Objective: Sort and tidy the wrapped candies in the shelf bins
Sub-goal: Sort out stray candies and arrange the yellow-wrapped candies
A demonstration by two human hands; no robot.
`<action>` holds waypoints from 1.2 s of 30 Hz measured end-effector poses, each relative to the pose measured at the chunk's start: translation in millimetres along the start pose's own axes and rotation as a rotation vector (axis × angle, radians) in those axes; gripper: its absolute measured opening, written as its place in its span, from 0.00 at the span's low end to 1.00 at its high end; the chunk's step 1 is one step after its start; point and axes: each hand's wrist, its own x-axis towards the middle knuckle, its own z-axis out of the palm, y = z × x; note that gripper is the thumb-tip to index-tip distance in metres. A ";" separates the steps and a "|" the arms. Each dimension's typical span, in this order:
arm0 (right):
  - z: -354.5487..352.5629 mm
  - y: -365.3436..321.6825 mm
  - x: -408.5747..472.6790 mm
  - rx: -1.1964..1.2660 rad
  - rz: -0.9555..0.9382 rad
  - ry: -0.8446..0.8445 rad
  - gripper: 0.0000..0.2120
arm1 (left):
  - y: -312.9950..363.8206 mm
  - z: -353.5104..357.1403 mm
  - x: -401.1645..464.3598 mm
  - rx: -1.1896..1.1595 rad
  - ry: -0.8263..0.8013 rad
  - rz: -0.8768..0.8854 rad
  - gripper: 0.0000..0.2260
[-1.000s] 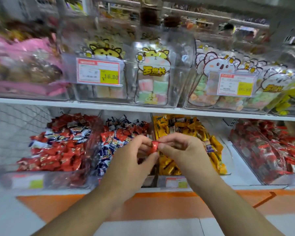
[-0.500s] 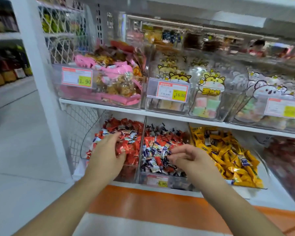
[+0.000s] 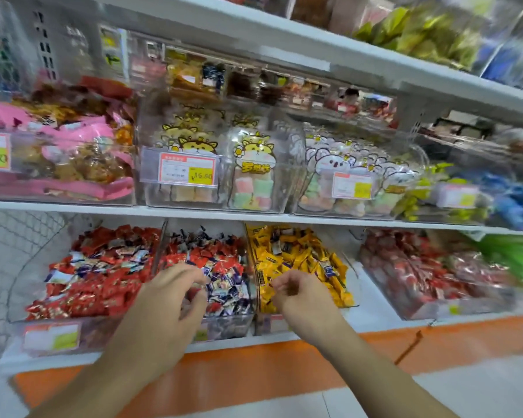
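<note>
Four clear bins line the lower shelf [image 3: 375, 324]; the second from the left, the red-and-purple candy bin [image 3: 224, 322], lies directly under the left hand [image 3: 169, 300], whose fingers [image 3: 191, 274] curl down among its wrapped candies [image 3: 224, 276]; motion blur hides whether any piece is pinched. Right hand [image 3: 299, 292] hovers at the divider beside the yellow candy bin [image 3: 302, 260], fingers loosely curled, holding nothing visible. Red candy bin [image 3: 94, 273] stands at far left. Marshmallow bags [image 3: 254, 170] and a price tag [image 3: 186, 173] occupy the upper shelf.
</note>
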 end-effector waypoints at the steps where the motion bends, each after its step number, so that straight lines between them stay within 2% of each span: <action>1: -4.1 5.3 10.1 -0.039 -0.008 0.023 0.06 | 4.2 7.4 4.2 0.002 -0.023 0.018 0.07; 5: -21.1 28.0 62.3 -0.237 -0.073 0.188 0.11 | 13.6 45.5 33.4 -0.013 -0.082 0.042 0.07; 7: -30.0 41.4 93.0 -0.349 -0.115 0.268 0.08 | 17.4 70.3 57.1 -0.012 -0.083 0.050 0.09; 10: -44.3 56.2 134.7 -0.494 -0.099 0.227 0.09 | 29.9 106.5 97.4 -0.015 -0.112 0.080 0.10; 12: -51.9 65.8 160.7 -0.552 -0.129 0.163 0.16 | 38.1 128.4 125.3 -0.010 -0.153 0.073 0.12; 14: -53.8 74.7 175.8 -0.530 -0.201 0.104 0.28 | 44.6 145.7 149.2 0.011 -0.185 0.064 0.16; 15: -52.7 79.7 178.7 -0.510 -0.222 0.090 0.30 | 44.7 154.3 159.4 0.018 -0.194 0.071 0.17; 17: -50.7 89.3 176.4 -0.480 -0.226 0.113 0.29 | 41.5 169.2 176.6 0.058 -0.224 0.088 0.20; 21: -51.2 107.9 170.2 -0.502 -0.272 0.178 0.20 | 30.8 189.0 198.6 0.176 -0.284 0.157 0.24; 26: -55.0 120.8 165.0 -0.424 -0.279 0.215 0.26 | 29.8 199.7 212.8 0.320 -0.403 0.260 0.32; 36: -43.9 114.6 182.9 -0.355 -0.192 0.300 0.18 | 28.3 201.5 212.8 0.421 -0.418 0.224 0.32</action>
